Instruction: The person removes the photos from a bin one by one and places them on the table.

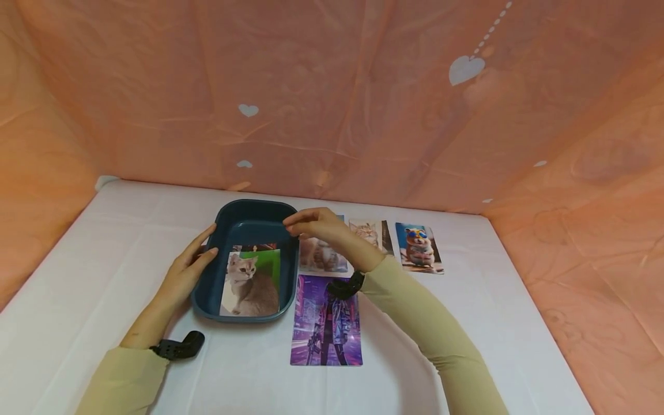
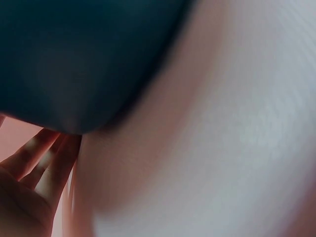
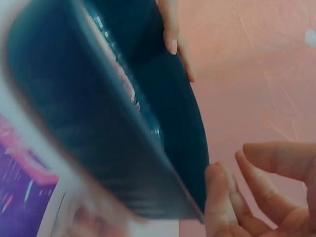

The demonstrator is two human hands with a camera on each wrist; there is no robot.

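Observation:
A dark teal plastic tub (image 1: 244, 214) stands on the white cloth, with a photo card of a grey cat (image 1: 254, 288) lying in it over another card's edge. My left hand (image 1: 178, 276) pinches the tub's left wall, thumb over the rim and fingers along the outside, as the left wrist view shows of those fingers (image 2: 61, 165). At the far right corner of the rim is my right hand (image 1: 321, 225), fingers loosely bent and thumb apart from them. In the right wrist view its fingertips (image 3: 216, 177) are right at the tub's corner, with nothing between thumb and fingers.
Right of the tub lie a purple card with an armed figure (image 1: 327, 323), a cat card (image 1: 321, 256) partly behind my right hand, another cat card (image 1: 365, 230) and a hamster card (image 1: 419, 248). An orange curtain with hearts (image 1: 332, 115) rises behind the white cloth (image 1: 441, 311).

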